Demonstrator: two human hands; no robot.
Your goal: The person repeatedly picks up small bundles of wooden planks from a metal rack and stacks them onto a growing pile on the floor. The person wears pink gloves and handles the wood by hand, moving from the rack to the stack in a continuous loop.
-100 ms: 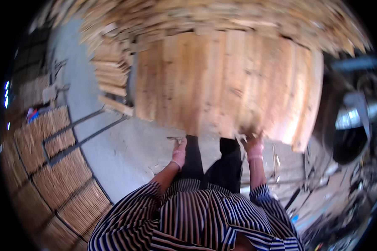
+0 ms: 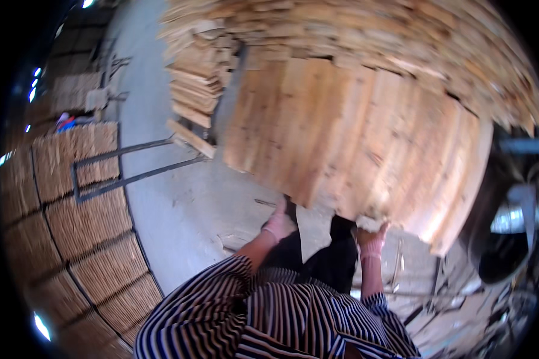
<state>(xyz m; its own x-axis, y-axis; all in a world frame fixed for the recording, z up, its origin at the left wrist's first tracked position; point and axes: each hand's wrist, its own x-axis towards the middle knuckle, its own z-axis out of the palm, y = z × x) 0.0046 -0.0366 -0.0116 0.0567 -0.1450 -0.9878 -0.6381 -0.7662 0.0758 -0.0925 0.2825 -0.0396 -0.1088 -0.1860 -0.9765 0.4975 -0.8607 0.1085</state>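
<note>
Our view has swung, so the row of long, pale-brown wooden planks (image 2: 353,137) now sits farther right, ahead of us. Our right hand (image 2: 371,240) stays at their near edge, our left hand (image 2: 278,224) nearby; blur hides whether either grip is clamped.

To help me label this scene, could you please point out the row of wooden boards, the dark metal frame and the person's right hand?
Row of wooden boards (image 2: 347,143): head view, middle of its top face.
Dark metal frame (image 2: 126,150): head view, its farther bar.
Right hand (image 2: 372,240): head view, middle of the hand.
</note>
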